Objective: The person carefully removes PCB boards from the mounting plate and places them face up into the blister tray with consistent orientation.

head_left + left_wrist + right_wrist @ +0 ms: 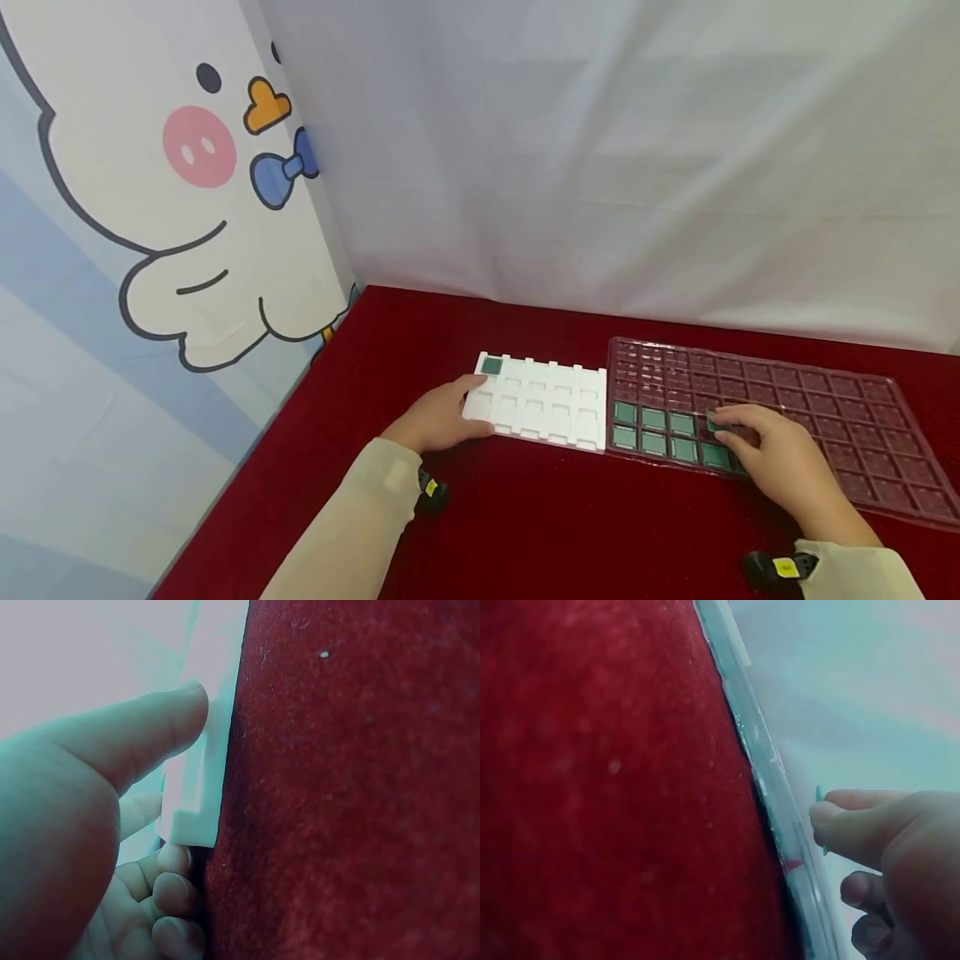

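Observation:
My left hand (467, 407) grips the left end of a white compartment tray (551, 404), thumb on top and fingers curled at its edge. The left wrist view shows the thumb (150, 727) pressing on the white tray (196, 796). One green chip (491, 365) lies in the tray's far-left pocket. My right hand (722, 422) is over the clear plastic tray (840, 408) and pinches a green chip (714, 424) at its edge. In the right wrist view the thin chip (820, 796) shows edge-on between thumb and finger. Several more green chips (654, 432) fill the clear tray's near-left pockets.
Both trays lie side by side on a red cloth-covered table (525, 517). A white curtain (637, 167) hangs behind, and a cartoon-printed panel (150, 208) closes the left side. The clear tray's rim (769, 787) runs along the cloth in the right wrist view.

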Demonstrator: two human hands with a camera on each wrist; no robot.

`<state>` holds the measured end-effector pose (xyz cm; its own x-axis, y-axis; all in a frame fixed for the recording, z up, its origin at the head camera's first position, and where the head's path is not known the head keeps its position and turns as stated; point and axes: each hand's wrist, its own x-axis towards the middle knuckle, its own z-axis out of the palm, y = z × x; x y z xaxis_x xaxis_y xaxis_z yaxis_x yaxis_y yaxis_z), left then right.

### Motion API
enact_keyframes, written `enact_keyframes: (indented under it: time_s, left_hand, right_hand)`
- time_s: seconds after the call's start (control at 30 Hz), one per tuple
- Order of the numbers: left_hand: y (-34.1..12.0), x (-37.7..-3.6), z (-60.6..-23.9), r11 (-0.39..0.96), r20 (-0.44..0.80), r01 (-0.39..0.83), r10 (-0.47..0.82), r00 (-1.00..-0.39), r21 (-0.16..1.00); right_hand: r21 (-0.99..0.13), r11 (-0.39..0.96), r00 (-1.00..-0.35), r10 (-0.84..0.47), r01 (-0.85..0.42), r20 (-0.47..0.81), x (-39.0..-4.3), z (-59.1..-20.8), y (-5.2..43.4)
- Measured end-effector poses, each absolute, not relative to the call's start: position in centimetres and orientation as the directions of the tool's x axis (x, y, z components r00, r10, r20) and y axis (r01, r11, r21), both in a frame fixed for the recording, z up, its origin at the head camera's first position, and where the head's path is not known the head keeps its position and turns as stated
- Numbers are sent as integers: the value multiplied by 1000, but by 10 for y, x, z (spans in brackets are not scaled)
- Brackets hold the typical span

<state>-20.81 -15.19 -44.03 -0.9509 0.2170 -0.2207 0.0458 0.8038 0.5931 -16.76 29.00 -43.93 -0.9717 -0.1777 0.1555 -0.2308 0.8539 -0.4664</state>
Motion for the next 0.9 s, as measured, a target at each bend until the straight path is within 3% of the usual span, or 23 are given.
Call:
enact_keyframes:
  time_s: [0.9]
  left_hand:
    - [-151,-207,-439,801,-232,25,203,-951,598]
  right_hand:
    - [-484,845,-973,-171,-227,156,-170,-446,292]
